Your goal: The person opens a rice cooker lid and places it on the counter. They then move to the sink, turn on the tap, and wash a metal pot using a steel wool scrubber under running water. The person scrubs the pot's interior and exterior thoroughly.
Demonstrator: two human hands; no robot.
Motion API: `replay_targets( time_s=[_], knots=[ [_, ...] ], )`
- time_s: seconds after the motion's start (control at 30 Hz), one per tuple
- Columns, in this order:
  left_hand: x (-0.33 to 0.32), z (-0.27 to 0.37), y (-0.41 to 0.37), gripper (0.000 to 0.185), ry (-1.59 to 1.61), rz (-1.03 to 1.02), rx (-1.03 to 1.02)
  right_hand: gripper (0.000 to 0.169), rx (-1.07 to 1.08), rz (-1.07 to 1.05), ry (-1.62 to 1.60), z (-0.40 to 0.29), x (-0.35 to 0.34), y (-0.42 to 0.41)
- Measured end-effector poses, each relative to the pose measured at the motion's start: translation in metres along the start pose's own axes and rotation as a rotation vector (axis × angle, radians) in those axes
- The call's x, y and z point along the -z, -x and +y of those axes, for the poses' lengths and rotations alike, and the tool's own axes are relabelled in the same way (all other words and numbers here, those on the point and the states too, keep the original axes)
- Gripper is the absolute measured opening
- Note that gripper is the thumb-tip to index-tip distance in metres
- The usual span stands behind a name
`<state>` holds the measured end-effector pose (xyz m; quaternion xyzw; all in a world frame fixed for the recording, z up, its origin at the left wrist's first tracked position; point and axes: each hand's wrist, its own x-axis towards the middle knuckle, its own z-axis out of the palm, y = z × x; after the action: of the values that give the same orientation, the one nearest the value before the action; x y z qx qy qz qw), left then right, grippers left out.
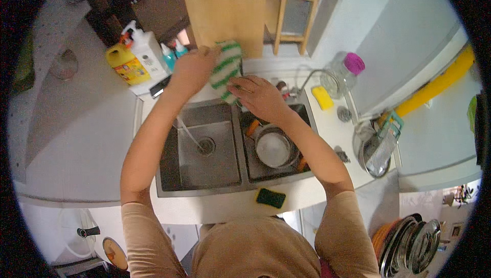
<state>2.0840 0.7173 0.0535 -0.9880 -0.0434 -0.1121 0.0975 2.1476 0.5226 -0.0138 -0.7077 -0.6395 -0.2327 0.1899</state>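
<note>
A green-and-white striped cloth (227, 67) is stretched between my hands above the back rim of the sink. My left hand (196, 67), slightly blurred, pinches its upper left edge. The fingers of my right hand (262, 95) grip the lower right end. Below my left forearm, a thin stream of water (190, 134) runs into the left sink basin (209, 170); its outlet is hidden. Under my right wrist, a metal pot (274, 149) with orange handles sits in the right basin (261, 174).
A wooden board (226, 13) leans behind the sink, with bottles (147, 55) to its left. On the right stand a yellow sponge (323, 98), a steel scourer (344, 113), a glass jar (337, 80) and a metal bowl (364, 151) holding a grater (383, 151). A dark-topped sponge (271, 198) lies in front.
</note>
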Motion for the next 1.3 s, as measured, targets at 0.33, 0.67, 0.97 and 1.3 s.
replay_targets(
  time_s=[0.33,0.67,0.97,1.3],
  knots=[
    [-0.110,0.099,0.127,0.035,0.603,-0.041,-0.291,0.018,-0.966,-0.569,0.017,0.029,-0.028,0.252],
    [-0.167,0.090,0.177,0.023,0.851,-0.252,0.069,0.025,-0.593,-1.143,0.044,0.006,-0.056,0.335],
    [-0.141,0.075,0.192,0.020,0.893,-0.189,0.207,0.024,-0.532,-1.133,-0.095,0.024,-0.097,0.343],
    [-0.162,0.097,0.205,0.026,0.718,-0.229,0.061,0.023,-0.529,-0.287,0.050,0.047,-0.111,0.120]
  ],
)
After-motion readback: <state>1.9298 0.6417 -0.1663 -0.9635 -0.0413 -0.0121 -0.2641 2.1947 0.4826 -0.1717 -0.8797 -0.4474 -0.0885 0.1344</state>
